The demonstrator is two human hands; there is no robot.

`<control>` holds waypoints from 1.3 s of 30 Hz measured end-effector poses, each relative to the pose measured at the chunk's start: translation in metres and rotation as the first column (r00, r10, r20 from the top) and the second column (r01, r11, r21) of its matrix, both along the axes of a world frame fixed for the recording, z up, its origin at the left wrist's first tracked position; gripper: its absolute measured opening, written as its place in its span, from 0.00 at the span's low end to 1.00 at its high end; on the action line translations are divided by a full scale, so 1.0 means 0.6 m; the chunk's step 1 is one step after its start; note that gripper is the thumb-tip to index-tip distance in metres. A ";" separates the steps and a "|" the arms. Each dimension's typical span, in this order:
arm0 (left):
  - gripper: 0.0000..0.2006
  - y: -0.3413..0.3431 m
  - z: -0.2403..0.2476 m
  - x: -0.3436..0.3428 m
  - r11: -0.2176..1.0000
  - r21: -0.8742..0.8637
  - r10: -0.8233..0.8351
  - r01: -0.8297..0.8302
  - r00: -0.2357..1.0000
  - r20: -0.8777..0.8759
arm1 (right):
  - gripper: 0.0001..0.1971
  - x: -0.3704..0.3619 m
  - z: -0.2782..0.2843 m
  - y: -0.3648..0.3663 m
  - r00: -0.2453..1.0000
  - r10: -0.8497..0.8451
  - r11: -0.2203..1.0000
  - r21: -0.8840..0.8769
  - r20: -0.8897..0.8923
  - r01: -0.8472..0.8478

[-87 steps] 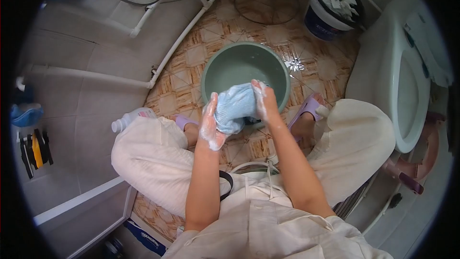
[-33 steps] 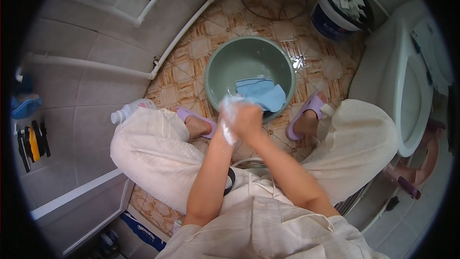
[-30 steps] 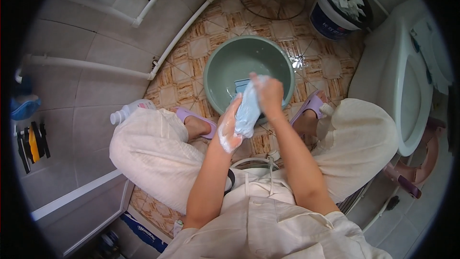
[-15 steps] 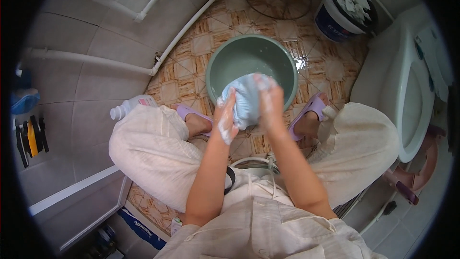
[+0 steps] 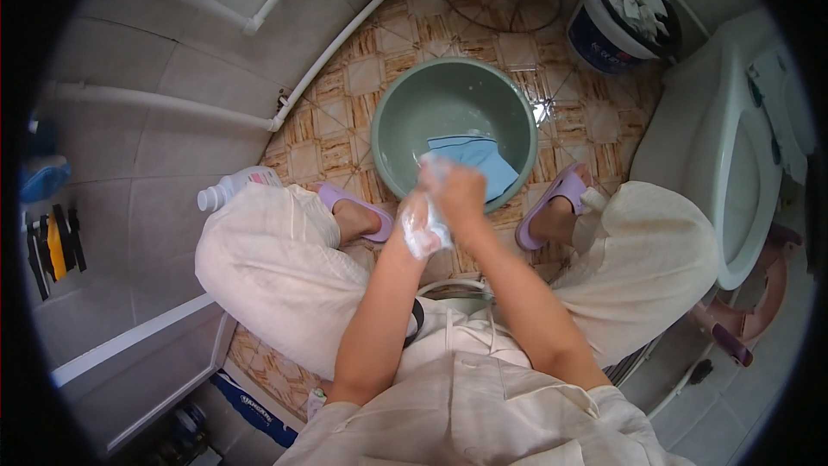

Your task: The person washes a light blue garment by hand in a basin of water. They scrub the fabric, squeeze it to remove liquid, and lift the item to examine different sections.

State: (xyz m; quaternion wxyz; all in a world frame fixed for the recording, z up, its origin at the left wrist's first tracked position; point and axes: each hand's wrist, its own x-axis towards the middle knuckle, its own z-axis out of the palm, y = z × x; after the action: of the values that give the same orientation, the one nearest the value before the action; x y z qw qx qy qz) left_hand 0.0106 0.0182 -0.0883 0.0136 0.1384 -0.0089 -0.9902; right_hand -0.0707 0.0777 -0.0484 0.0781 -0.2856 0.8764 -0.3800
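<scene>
A light blue cloth point(image 5: 476, 160) with a dark line along its upper edge hangs spread inside the front of a grey-green round basin point(image 5: 388, 112). Over the basin's near rim my two hands are pressed together at the cloth's left end. My right hand point(image 5: 461, 194) is closed in a fist on it, slightly blurred. Against it, my left hand point(image 5: 420, 207) is closed too, its fingers partly hidden by the right. White suds cover the left hand and wrist. Some whitish foam or fabric shows above the knuckles.
A white bottle point(image 5: 226, 191) stands by my left knee. My feet in lilac slippers point(image 5: 552, 207) flank the basin on the tiled floor point(image 5: 362, 78). Right of it are a white toilet point(image 5: 729, 207) and a bucket point(image 5: 595, 47) of crumpled paper. White pipes point(image 5: 336, 47) run along the left wall.
The cloth was bunched up between my separated hands; now it hangs spread into the basin. My right hand has come left and down against my left hand.
</scene>
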 end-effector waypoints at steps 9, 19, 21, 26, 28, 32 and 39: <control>0.10 0.003 0.043 -0.010 0.982 -0.165 -0.047 0.092 0.965 0.259 | 0.14 0.020 -0.038 0.008 0.987 -0.026 0.997 -0.071 -0.158 0.015; 0.24 -0.006 0.108 -0.004 0.655 -0.721 0.042 0.226 0.942 0.334 | 0.16 -0.077 0.060 0.038 0.461 0.162 0.693 -0.433 0.872 0.576; 0.32 -0.011 0.111 -0.004 0.473 -0.777 -0.097 0.416 0.901 0.423 | 0.16 -0.084 0.064 0.042 0.435 0.226 0.647 -0.468 0.872 0.602; 0.31 -0.044 0.090 0.005 0.528 -0.750 0.037 0.398 0.872 0.489 | 0.16 -0.097 0.076 0.054 0.417 0.253 0.576 -0.482 0.873 0.660; 0.28 -0.040 0.104 -0.004 0.661 -0.742 0.202 0.111 0.926 0.319 | 0.18 -0.098 0.081 0.053 0.406 0.242 0.587 -0.466 0.881 0.662; 0.26 -0.020 0.101 -0.027 0.759 -0.644 0.327 -0.092 0.910 0.255 | 0.18 -0.084 0.068 0.043 0.503 0.149 0.627 -0.475 0.851 0.618; 0.14 0.021 -0.017 0.007 0.975 -0.153 0.145 -0.163 0.982 -0.120 | 0.15 0.089 0.038 -0.013 0.981 -0.012 0.990 -0.140 -0.192 -0.015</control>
State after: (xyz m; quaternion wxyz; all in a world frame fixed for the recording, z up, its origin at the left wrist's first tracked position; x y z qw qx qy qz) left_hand 0.0146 0.0306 -0.0983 0.1020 0.0830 -0.0777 -0.9883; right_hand -0.0172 0.0701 -0.0254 -0.0273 -0.3265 0.8505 -0.4115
